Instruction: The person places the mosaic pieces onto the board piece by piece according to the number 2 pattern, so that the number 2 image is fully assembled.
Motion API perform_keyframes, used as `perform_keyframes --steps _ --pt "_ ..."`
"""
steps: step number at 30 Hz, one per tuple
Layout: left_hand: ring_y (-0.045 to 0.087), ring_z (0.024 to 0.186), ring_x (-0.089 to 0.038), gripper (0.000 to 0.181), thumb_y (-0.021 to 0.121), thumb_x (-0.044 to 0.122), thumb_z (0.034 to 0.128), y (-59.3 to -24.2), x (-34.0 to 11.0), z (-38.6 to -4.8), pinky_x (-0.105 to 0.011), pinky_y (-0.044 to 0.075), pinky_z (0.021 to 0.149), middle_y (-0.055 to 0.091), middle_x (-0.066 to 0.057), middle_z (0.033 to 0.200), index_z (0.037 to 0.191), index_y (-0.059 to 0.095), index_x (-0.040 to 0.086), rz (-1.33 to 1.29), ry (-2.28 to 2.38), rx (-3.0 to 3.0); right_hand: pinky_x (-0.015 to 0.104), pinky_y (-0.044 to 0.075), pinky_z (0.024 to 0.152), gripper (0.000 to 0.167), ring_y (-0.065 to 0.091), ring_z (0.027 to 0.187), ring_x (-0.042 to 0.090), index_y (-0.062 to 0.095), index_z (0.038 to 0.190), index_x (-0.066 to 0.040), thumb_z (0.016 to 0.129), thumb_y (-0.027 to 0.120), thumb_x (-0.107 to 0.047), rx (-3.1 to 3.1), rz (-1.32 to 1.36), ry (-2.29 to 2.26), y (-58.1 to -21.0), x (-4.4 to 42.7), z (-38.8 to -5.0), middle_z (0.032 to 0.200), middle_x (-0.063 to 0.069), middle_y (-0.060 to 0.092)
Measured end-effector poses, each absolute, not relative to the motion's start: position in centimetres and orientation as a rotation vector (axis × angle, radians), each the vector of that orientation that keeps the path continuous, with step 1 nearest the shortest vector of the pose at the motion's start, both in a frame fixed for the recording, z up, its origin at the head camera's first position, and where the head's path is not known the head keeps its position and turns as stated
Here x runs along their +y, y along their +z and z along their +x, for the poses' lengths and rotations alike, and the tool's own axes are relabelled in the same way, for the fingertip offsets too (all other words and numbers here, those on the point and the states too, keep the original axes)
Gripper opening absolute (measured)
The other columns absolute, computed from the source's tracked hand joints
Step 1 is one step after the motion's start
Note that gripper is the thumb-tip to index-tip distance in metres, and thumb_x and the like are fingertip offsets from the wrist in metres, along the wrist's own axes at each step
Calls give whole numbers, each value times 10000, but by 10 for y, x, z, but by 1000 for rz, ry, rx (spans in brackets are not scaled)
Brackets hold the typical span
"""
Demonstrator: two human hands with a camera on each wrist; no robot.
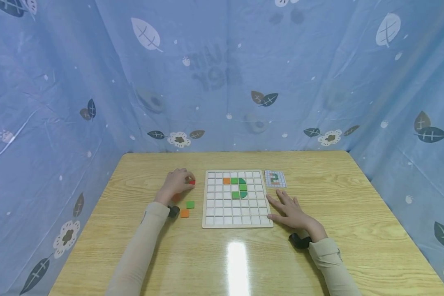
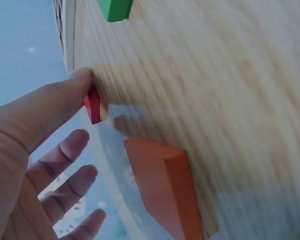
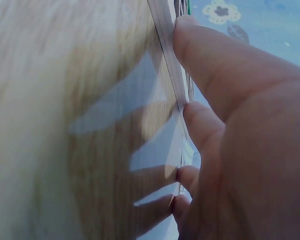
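The person's left grip (image 1: 175,182) pinches a small red tile (image 1: 193,182), with the thumb pressed to it and the other fingers curved, low over the wooden counter (image 1: 163,255) just left of a white gridded board (image 1: 237,224). Near that wrist lie three loose tiles: a reddish-orange tile (image 2: 162,182), partly hidden from the head view by the arm, a green tile (image 1: 190,204) and, nearest the person, an orange tile (image 1: 185,213). The right grip (image 1: 290,211) holds nothing; its fingers are spread, and the thumb and a fingertip touch the board's right edge. On the board, towards its far side, an orange square (image 1: 226,181), a green square (image 1: 234,181) and a dark green curved piece (image 1: 242,181) sit side by side in one row. Below the curved piece is another green square (image 1: 243,187), and in the row beneath that, a third green square (image 1: 235,195) beside a second curved piece (image 1: 243,194). A small patterned card (image 1: 275,179) lies just beside the board's far right corner. A blue printed curtain (image 1: 222,82) surrounds the counter's far side and flanks.
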State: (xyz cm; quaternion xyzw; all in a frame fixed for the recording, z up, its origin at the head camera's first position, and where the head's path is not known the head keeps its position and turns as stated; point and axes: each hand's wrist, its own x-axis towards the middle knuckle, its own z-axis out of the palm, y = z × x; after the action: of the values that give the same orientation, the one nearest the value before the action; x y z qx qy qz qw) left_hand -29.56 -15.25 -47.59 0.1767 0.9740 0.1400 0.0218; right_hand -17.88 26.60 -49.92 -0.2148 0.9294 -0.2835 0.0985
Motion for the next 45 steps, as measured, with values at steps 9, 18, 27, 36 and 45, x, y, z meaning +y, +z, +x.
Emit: perform_keyframes --steps 9,18,27,36,45 --pt "495 866 -200 204 722 285 803 -473 -153 -294 -408 393 772 574 12 907 995 694 224 577 444 3005 669 -85 1025 680 -20 1383 456 265 1469 -157 905 557 -401 2742 -626 -842 -498 267 -179 1526 233 60" --pt "499 859 -209 167 713 241 813 -471 -154 -291 -455 400 786 575 9 895 979 705 228 620 464 3001 687 -47 1017 670 24 1379 460 282 1463 -140 908 555 -398 2768 -655 -827 -500 266 -179 1516 251 89" --pt "485 868 -208 118 697 221 828 -470 -156 -289 -473 397 814 574 15 904 943 715 235 623 478 2991 688 -53 1016 667 16 1373 477 286 1460 -125 907 563 -376 2771 -654 -819 -497 265 -178 1513 259 86" --pt "496 895 -223 188 720 238 806 -470 -159 -289 -469 400 811 598 -13 945 991 699 212 616 489 2991 681 -57 1020 667 9 1377 469 273 1467 -148 911 552 -387 2762 -656 -817 -498 266 -179 1518 249 76" --pt "508 958 -270 353 747 350 766 -471 -165 -289 -494 394 852 602 -55 1022 1048 670 153 500 457 3038 683 -62 1017 673 3 1377 467 276 1466 -164 904 554 -408 2763 -650 -823 -500 267 -179 1519 246 74"
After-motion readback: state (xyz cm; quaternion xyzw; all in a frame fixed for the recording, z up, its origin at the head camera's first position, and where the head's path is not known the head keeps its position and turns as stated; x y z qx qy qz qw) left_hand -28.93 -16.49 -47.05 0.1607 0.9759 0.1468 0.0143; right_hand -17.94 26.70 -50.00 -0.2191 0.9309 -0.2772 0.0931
